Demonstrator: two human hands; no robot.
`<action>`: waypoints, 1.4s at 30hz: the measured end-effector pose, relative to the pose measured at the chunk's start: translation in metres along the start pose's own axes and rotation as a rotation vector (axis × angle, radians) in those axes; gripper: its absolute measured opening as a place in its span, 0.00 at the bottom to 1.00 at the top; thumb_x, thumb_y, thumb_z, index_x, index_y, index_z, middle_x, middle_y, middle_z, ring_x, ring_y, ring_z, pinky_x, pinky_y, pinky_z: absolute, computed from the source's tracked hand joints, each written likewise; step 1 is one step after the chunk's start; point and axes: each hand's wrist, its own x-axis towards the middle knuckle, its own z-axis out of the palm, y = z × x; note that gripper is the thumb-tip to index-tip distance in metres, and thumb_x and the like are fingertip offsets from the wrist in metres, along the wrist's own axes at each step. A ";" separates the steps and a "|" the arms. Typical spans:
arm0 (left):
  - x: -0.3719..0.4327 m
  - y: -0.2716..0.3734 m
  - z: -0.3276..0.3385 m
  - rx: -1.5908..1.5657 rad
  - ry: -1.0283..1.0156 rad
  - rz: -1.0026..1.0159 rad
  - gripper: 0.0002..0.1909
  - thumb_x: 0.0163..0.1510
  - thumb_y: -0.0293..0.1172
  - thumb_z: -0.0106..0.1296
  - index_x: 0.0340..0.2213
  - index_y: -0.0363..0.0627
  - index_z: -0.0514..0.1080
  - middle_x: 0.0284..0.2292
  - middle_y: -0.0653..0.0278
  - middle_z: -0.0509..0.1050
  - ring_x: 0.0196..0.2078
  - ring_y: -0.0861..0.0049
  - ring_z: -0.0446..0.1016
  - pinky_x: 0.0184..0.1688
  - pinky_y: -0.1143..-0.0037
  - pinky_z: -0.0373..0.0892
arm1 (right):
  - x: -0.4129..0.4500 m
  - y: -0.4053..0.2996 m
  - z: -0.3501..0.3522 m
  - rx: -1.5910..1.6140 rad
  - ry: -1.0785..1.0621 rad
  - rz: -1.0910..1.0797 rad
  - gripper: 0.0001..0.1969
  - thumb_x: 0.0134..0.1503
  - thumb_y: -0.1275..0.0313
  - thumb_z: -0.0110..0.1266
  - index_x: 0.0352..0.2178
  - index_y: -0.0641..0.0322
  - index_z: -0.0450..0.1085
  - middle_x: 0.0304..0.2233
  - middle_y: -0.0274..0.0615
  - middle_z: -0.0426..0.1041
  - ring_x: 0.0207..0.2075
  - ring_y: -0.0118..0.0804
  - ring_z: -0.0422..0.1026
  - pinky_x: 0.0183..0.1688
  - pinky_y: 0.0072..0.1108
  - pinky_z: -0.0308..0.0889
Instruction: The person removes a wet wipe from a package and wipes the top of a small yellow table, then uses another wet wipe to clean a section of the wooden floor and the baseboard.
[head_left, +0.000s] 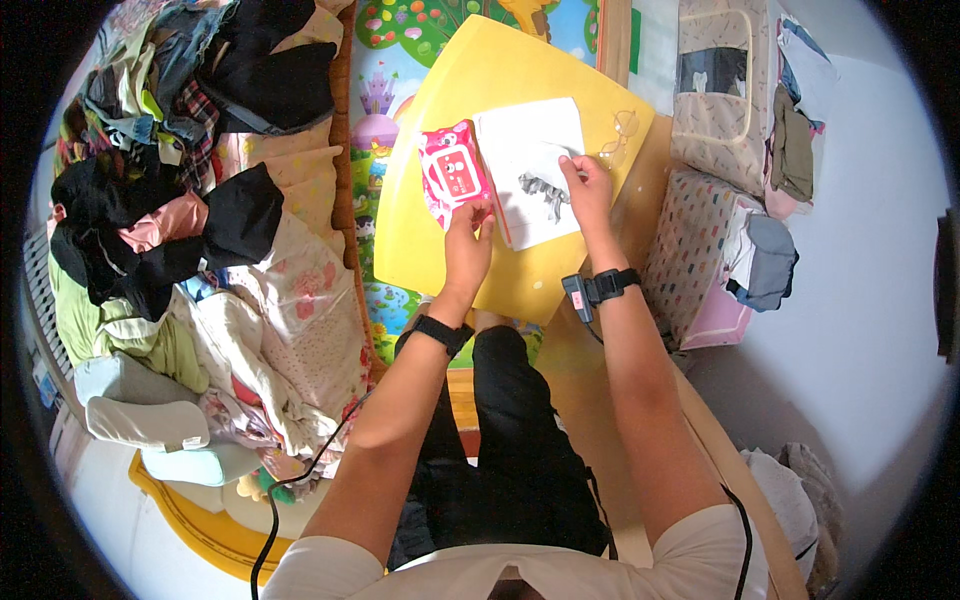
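A pink-and-white soft pack of wet wipes (452, 174) lies on a yellow table (420, 259). At its lower edge my left hand (469, 251) has its curled fingers and thumb on the pack. To the right is an open book or notebook (517, 139) with white pages. Between the thumb and fingers of my right hand (591, 191) is the edge of a thin white sheet (551, 163), perhaps a wipe or paper, lifted over the page. Dark grey markings or a crumpled grey piece (546, 192) show below it; which one, I cannot tell.
Eyeglasses (621, 135) rest near the table's right edge. A colourful play mat (379, 150) lies underneath. Piled clothes (150, 225) cover the bed at left. Fabric storage boxes (694, 247) with folded clothes stand at right. Black cables (274, 517) run along both arms.
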 end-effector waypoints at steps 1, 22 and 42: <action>0.001 0.002 0.002 -0.004 -0.001 0.002 0.10 0.54 0.21 0.49 0.40 0.36 0.68 0.34 0.59 0.74 0.38 0.76 0.73 0.42 0.77 0.69 | 0.000 0.003 -0.005 0.059 -0.031 0.044 0.14 0.52 0.64 0.56 0.23 0.67 0.67 0.23 0.41 0.68 0.25 0.33 0.66 0.31 0.23 0.63; 0.059 0.072 0.035 0.301 -0.062 0.465 0.16 0.46 0.29 0.58 0.39 0.46 0.72 0.40 0.53 0.70 0.42 0.58 0.69 0.43 0.67 0.67 | -0.012 -0.049 -0.027 0.510 -0.102 0.445 0.22 0.56 0.54 0.52 0.21 0.63 0.70 0.18 0.29 0.63 0.21 0.21 0.58 0.24 0.15 0.54; 0.070 0.050 0.048 -0.550 -0.342 -0.330 0.08 0.60 0.31 0.43 0.36 0.43 0.70 0.30 0.72 0.72 0.31 0.85 0.70 0.39 0.78 0.70 | -0.004 -0.014 -0.018 0.297 -0.084 0.009 0.12 0.50 0.71 0.59 0.37 0.61 0.71 0.35 0.39 0.72 0.36 0.30 0.69 0.40 0.20 0.65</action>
